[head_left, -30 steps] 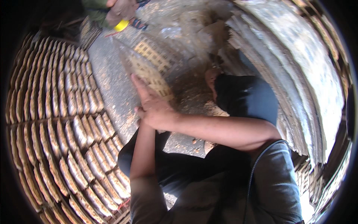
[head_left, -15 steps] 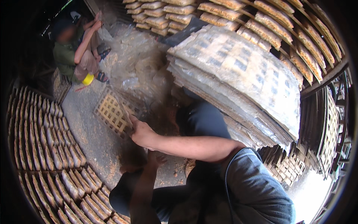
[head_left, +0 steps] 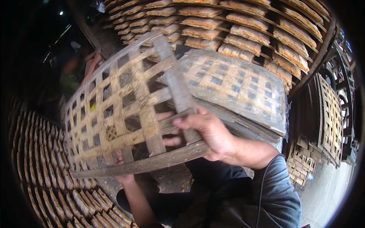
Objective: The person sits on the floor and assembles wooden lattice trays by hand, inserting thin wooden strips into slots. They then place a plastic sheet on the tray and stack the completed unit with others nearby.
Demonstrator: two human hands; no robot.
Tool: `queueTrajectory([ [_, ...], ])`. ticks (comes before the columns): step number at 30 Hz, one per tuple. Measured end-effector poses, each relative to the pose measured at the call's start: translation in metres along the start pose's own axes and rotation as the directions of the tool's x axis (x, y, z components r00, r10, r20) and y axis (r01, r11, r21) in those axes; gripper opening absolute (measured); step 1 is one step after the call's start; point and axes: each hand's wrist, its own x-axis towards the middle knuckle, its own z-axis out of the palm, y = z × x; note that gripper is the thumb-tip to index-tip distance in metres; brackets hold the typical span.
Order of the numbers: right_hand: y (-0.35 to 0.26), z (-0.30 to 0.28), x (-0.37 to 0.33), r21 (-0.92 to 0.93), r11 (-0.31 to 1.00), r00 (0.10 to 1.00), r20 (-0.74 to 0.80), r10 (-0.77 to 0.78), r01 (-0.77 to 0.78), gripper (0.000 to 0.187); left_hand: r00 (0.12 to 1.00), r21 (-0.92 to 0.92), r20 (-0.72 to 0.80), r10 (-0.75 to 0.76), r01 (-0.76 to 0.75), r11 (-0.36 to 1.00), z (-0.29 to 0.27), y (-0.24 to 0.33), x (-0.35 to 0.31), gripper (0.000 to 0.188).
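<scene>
A woven bamboo lattice tray (head_left: 125, 81) with wooden edge strips is tilted up in front of me, its open squares facing me. My right hand (head_left: 213, 133) grips its right corner, thumb on the near face and fingers showing through the gaps. At the lower edge strip, my left hand (head_left: 124, 176) is closed around the wood, with fingertips visible through the lattice. To the right of the tray lies a stack of similar lattice panels (head_left: 262, 110), with a grey, see-through sheet over its top. Part of the floor behind the tray is hidden.
Racks of orange-brown slabs (head_left: 243, 45) fill the back, and more slab rows (head_left: 42, 148) stand at the left. Another person (head_left: 72, 76) sits at the upper left, partly hidden by the tray. More lattice panels (head_left: 330, 117) lean at the right.
The lattice tray has come up from near the floor toward me, and my right hand has risen with it. My left hand has moved up to its lower edge. The view has shifted.
</scene>
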Motion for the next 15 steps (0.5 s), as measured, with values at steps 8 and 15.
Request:
queueTrajectory([
  [8, -0.08, -0.064, -0.111, -0.234, 0.894, 0.839, -0.316, -0.443, 0.383, 0.066, 0.854, 0.024, 0.484, -0.194, 0.208, 0.978, 0.139, -0.078, -0.032, 0.081],
  [15, -0.099, -0.147, -0.161, -0.263, 0.848, 0.7, -0.48, -0.528, 0.46, 0.064, 0.728, 0.498, 0.555, -0.402, 0.096, 0.862, 0.161, -0.207, -0.008, 0.075],
])
